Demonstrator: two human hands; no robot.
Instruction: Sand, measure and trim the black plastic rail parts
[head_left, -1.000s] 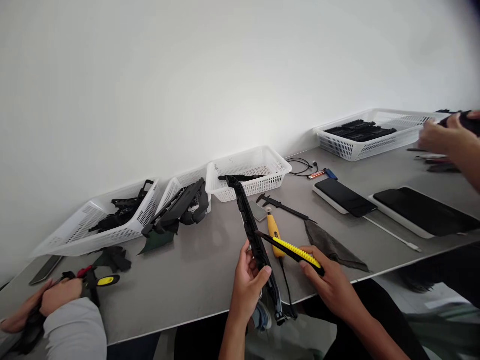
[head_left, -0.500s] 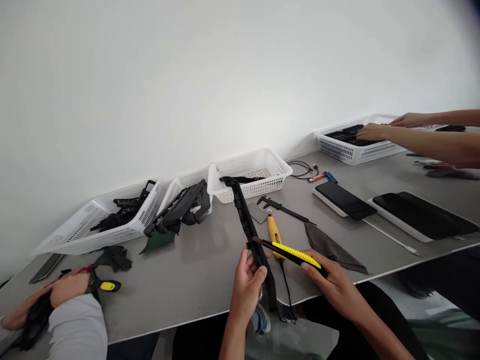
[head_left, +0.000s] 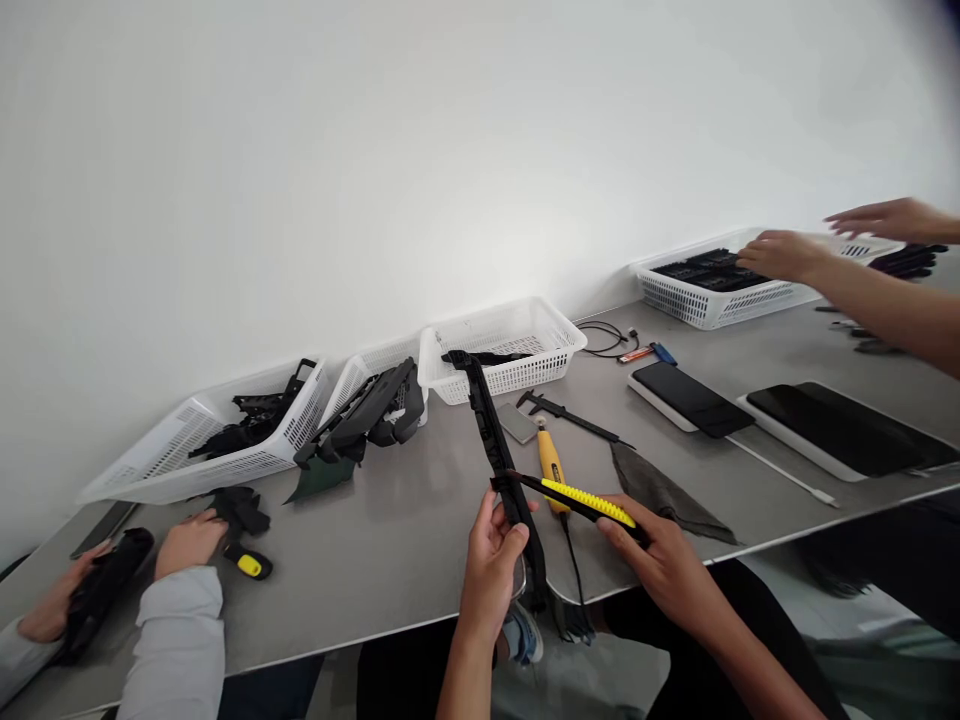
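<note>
My left hand (head_left: 491,560) is closed around the lower part of a long black plastic strip (head_left: 491,430), which slants up and away across the table's front edge. In my right hand (head_left: 664,560) is a yellow and black utility knife (head_left: 589,500). The knife's blade end touches or lies right against the strip, just above my left fingers. A yellow corded tool (head_left: 550,460) lies behind the knife. The strip's far end reaches in front of a white basket (head_left: 502,378) that holds a dark piece.
Baskets of black parts (head_left: 255,465) stand at the left. At the left edge, a person's hand (head_left: 187,540) rests near a yellow and black tool (head_left: 249,562). Calipers (head_left: 574,416), a dark cloth (head_left: 664,495) and phones (head_left: 694,400) lie right. Another person's hands (head_left: 787,256) are over the right basket.
My hands and the knife have barely shifted. At the left, the person's hands have moved apart and the yellow and black tool lies released. The right person's hands have lifted and moved right.
</note>
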